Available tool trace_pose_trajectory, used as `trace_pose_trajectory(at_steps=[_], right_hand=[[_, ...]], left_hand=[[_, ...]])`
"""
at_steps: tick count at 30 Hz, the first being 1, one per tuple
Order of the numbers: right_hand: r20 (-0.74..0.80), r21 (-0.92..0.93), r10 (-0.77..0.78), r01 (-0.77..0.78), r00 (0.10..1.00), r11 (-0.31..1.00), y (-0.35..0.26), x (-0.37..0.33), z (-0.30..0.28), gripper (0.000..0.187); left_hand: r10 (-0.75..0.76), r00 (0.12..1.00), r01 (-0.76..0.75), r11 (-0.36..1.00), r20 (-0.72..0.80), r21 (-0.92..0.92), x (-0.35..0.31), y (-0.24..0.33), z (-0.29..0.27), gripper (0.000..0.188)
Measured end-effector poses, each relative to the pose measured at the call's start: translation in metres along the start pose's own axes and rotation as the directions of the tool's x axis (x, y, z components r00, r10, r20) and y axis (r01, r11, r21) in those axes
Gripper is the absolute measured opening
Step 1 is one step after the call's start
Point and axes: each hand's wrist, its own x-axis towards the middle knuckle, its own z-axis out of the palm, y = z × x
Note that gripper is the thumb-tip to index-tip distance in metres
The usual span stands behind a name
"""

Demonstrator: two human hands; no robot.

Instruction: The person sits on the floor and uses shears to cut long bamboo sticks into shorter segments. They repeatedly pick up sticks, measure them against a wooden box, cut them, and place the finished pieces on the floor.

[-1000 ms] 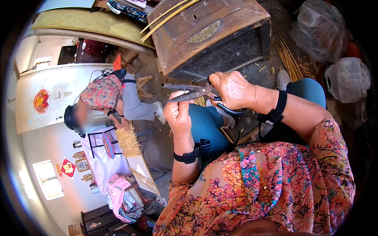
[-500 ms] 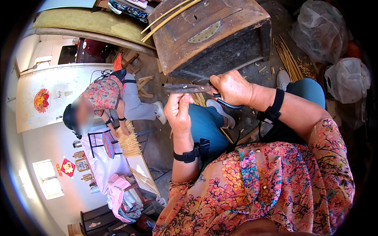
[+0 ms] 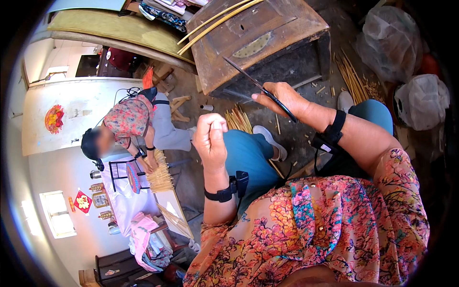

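My right hand [image 3: 285, 99] is closed around a pair of scissors [image 3: 242, 72], held with the narrow dark blades pointing up and left toward the wooden chest. The black handles come out below the fingers. My left hand [image 3: 211, 142] is raised above my left knee, its fingers curled in and the thumb pressed against them. Whatever it may hold is hidden. A gap separates this hand from the scissors. On the floor just beyond it lies a bundle of thin straw-coloured sticks [image 3: 238, 118].
An old wooden chest [image 3: 210, 71] stands ahead, with long sticks [image 3: 215, 24] on top. More sticks [image 3: 351, 74] and cut pieces lie on the floor by plastic bags [image 3: 389, 43]. At left, another person [image 3: 126, 117] bends over a bunch of sticks [image 3: 161, 177] near a small chair.
The scissors have swung from nearly level to a slant, edge-on, and moved away from my left hand. My left hand has dropped slightly and its fingers have left the blades.
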Motion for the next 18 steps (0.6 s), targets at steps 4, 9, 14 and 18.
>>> trace_pose_trajectory(at_steps=[4,9,14,18], right_hand=[[0.003,0.033,-0.007,0.007,1.000,0.999,-0.004,-0.002,-0.001,0.050],[-0.022,0.053,0.028,-0.027,0.999,0.998,-0.001,-0.001,0.000,0.042],[-0.060,0.120,0.136,-0.128,0.989,0.984,-0.004,0.000,-0.001,0.026],[-0.104,0.124,0.165,-0.151,0.981,0.981,0.002,0.001,0.000,0.025]], left_hand=[[0.122,0.987,-0.112,0.989,-0.109,0.094,0.004,0.030,-0.023,0.013],[0.222,0.911,-0.231,0.973,-0.348,0.017,0.018,0.075,-0.066,0.016],[0.344,0.883,-0.451,0.810,-0.320,-0.374,0.024,0.110,-0.141,0.011],[0.252,0.871,-0.459,0.723,-0.421,-0.516,0.019,0.113,-0.177,0.015]])
